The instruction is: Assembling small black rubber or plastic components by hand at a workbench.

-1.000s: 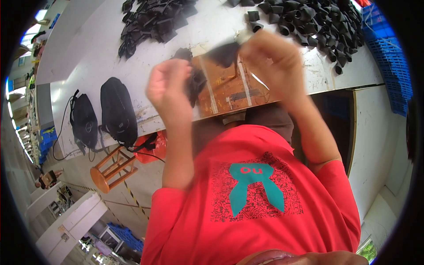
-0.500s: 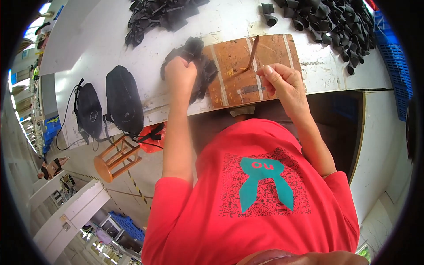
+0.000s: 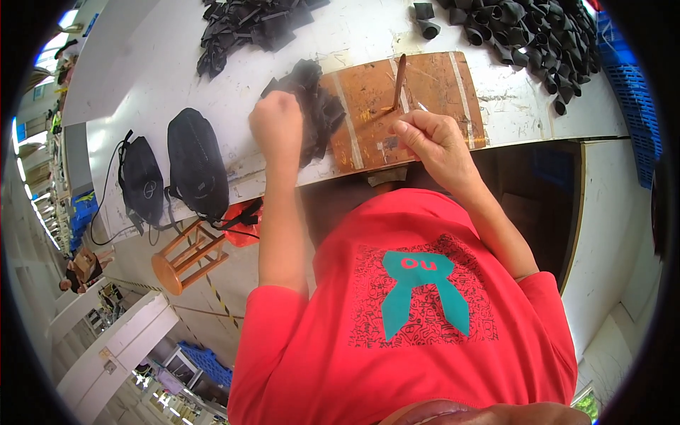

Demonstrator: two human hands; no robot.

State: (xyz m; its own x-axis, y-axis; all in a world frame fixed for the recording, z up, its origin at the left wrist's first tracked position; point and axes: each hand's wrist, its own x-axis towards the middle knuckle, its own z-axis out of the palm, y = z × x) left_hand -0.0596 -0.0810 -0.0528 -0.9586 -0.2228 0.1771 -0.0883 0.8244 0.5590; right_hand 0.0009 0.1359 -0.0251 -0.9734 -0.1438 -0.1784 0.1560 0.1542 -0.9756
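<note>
My left hand (image 3: 277, 122) is closed in a loose fist at the left edge of a heap of black fabric pieces (image 3: 312, 106). Its fingertips face away, so anything inside it is hidden. My right hand (image 3: 433, 142) hovers over the near part of a worn brown board (image 3: 443, 88), thumb and fingers pinched together. Whatever they might hold is too small to make out. Just beyond those fingers, a thin dark reddish-brown stick (image 3: 401, 79) stands up from the board, leaning slightly. The heap overlaps the board's left edge.
Black tube-shaped pieces (image 3: 524, 35) are piled at the far right beside a blue crate (image 3: 630, 92). Flat black pieces (image 3: 251, 28) lie at the far left. Two black pouches (image 3: 198, 163) rest on the white table's (image 3: 152, 78) left part. A wooden stool (image 3: 188, 255) stands below.
My left hand has shifted a little left, and its fingers have turned out of sight. My right hand has moved left, closer to the stick's lower end.
</note>
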